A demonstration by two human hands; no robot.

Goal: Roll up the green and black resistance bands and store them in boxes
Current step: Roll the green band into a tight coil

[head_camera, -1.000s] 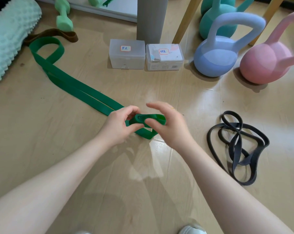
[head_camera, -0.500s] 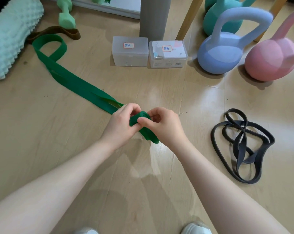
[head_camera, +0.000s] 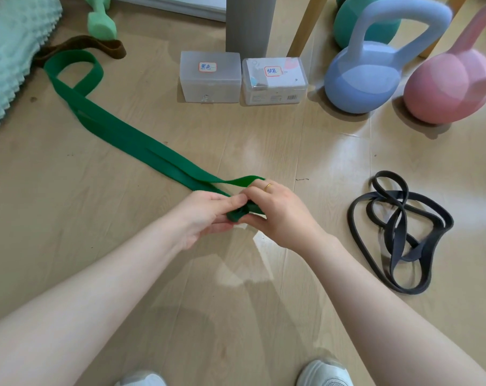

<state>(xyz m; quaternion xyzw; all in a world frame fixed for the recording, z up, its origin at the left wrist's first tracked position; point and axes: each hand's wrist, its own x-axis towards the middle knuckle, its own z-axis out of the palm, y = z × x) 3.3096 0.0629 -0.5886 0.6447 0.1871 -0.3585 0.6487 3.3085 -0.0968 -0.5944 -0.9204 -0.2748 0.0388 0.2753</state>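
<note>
While both hands, left point(head_camera: 205, 215) and right point(head_camera: 278, 215), pinch the green band point(head_camera: 130, 137) (roll barely begun), winding must continue.

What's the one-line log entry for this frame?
step: rolling green band | left hand: pinching roll | right hand: pinching roll | black band: untouched on floor

Green band point(head_camera: 130, 137) end now a tighter roll btwn both hands vs 1 s ago; right hand point(head_camera: 281, 215) curls over it.
</note>
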